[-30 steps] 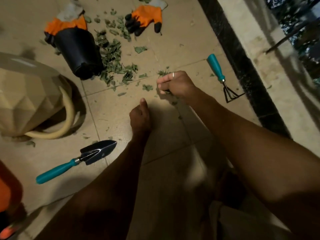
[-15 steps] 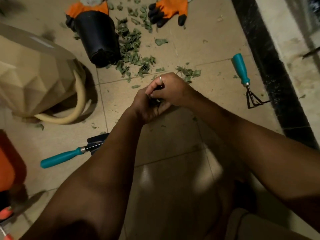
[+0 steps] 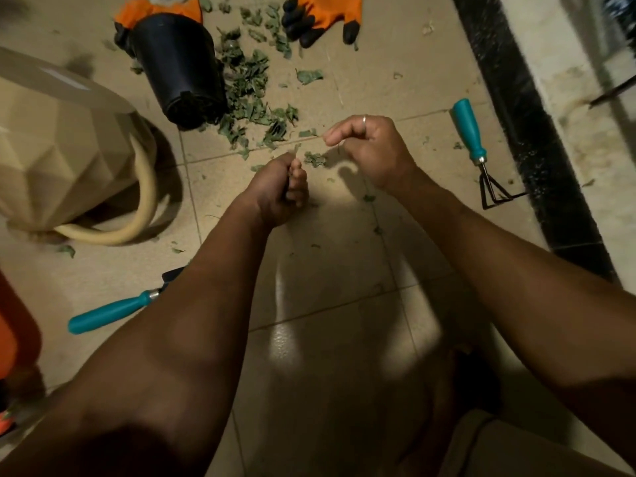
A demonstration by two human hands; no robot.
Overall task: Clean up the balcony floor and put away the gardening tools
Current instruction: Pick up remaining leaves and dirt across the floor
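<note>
Head view: scattered leaves on tiled floor.
Left hand fisted around leaf scraps; right hand pinches thin stem; black pot lies tipped beside leaves.

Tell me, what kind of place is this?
Probably a balcony or patio used for gardening. The tiled floor is littered with green leaves beside a tipped-over black plant pot, and a teal-handled hand rake and trowel lie nearby.
</note>
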